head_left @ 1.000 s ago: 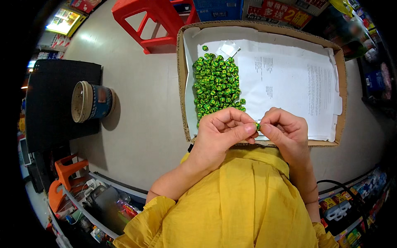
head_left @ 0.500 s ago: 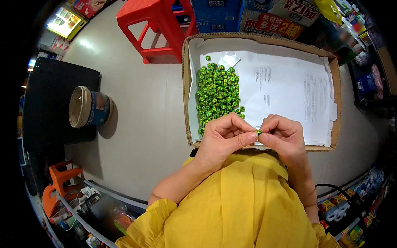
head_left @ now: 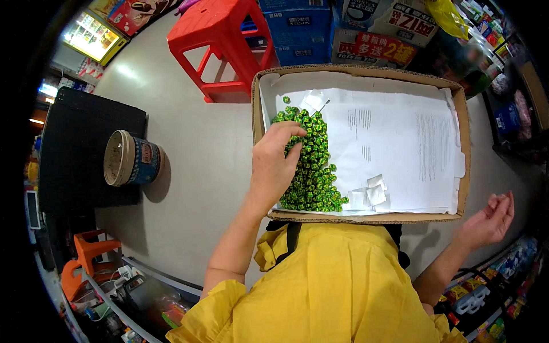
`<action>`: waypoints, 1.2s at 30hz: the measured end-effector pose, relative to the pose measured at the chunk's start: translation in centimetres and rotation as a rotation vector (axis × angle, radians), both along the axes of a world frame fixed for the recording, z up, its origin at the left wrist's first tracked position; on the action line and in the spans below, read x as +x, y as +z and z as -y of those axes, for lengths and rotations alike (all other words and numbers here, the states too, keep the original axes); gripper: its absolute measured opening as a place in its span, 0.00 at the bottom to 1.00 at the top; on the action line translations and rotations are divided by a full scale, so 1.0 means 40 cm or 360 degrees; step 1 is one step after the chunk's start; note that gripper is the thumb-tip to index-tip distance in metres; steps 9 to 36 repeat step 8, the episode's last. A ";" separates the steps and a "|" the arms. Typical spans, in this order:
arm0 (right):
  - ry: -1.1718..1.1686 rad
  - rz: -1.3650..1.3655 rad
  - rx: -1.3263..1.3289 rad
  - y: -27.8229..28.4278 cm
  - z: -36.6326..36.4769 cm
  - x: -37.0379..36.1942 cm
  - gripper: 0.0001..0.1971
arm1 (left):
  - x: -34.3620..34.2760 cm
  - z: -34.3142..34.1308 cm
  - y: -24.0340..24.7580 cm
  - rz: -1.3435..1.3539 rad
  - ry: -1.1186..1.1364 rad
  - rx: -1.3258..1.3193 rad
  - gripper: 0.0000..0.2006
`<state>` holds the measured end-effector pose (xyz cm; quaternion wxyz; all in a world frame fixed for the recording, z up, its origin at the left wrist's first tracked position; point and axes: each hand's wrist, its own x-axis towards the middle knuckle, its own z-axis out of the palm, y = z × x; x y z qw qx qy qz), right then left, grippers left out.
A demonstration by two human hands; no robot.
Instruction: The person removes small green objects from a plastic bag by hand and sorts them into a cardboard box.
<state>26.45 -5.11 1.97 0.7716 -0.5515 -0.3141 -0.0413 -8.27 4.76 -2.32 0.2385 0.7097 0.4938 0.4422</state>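
Note:
A broad pile of small, shiny green-and-yellow balls [head_left: 311, 188] covers the left side of a shallow cardboard tray [head_left: 366, 218] lined with white printed paper. My left hand [head_left: 274, 163] hangs over the pile's left part. Its thumb and forefinger are apart, with nothing visible between them; the other fingers are partly hidden. Beyond the tray's right edge, my right hand [head_left: 486, 224] is held out over the floor, loosely curled with fingertips raised and nothing visible in it. Small white squares [head_left: 374, 194] lie by the near rim, and a clear-white packet [head_left: 314, 100] lies behind the pile.
A red plastic stool [head_left: 223, 46] and stacked blue cartons [head_left: 300, 34] stand beyond the tray. To the left, a bucket [head_left: 131, 159] is beside a black surface [head_left: 86, 148]. Shelves of goods [head_left: 514, 114] line the right, and an orange stool [head_left: 91, 251] stands lower left.
My hands have parted from a pinch on one green ball near the tray's front. The left moved up over the pile; the right swung out past the tray's right side.

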 end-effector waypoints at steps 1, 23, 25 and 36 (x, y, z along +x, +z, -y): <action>0.0106 -0.0054 0.0102 -0.019 0.020 0.071 0.09 | -0.006 -0.007 0.004 -0.0250 0.0009 0.0091 0.07; -0.0131 -0.0479 -0.0795 -0.346 0.226 0.265 0.11 | -0.080 -0.045 0.000 -0.0049 0.0601 -0.0090 0.20; -0.0131 -0.0479 -0.0795 -0.346 0.226 0.265 0.11 | -0.080 -0.045 0.000 -0.0049 0.0601 -0.0090 0.20; -0.0131 -0.0479 -0.0795 -0.346 0.226 0.265 0.11 | -0.080 -0.045 0.000 -0.0049 0.0601 -0.0090 0.20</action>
